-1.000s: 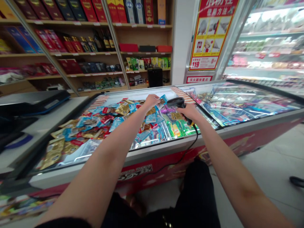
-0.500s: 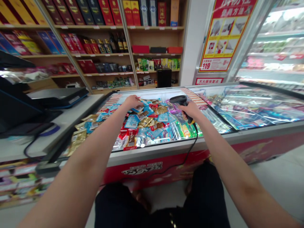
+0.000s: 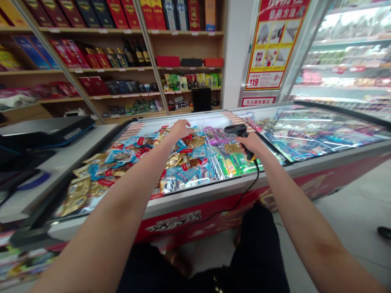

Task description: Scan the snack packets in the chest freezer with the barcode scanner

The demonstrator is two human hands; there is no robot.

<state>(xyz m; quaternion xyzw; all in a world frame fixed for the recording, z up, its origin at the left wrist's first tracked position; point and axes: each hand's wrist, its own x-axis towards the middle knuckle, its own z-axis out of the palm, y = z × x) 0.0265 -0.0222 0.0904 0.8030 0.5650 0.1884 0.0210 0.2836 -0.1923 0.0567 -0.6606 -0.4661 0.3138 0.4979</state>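
Observation:
My left hand (image 3: pixel 179 129) reaches out palm down over a heap of blue, gold and red snack packets (image 3: pixel 128 156) in an open chest freezer (image 3: pixel 214 185). Its fingers lie stretched on the far packets and hold nothing that I can see. To the right, my right hand (image 3: pixel 252 143) is closed round the handle of a black barcode scanner (image 3: pixel 235 130), whose head points left over purple and green packets (image 3: pixel 232 162). The scanner's black cord (image 3: pixel 244 199) hangs down the freezer's red front.
A grey counter (image 3: pixel 61 158) with a dark till device (image 3: pixel 45 130) stands at the left. A glass-lidded freezer section (image 3: pixel 320 130) continues to the right. Behind are wooden shelves of boxes (image 3: pixel 122 61), a red poster (image 3: pixel 271 44) and a chiller (image 3: pixel 345 61). Someone's shoe (image 3: pixel 384 232) shows at far right.
A second ago my left hand held up a blue packet near the scanner; it has since gone down and left onto the heap. The right hand with the scanner stayed about where it was.

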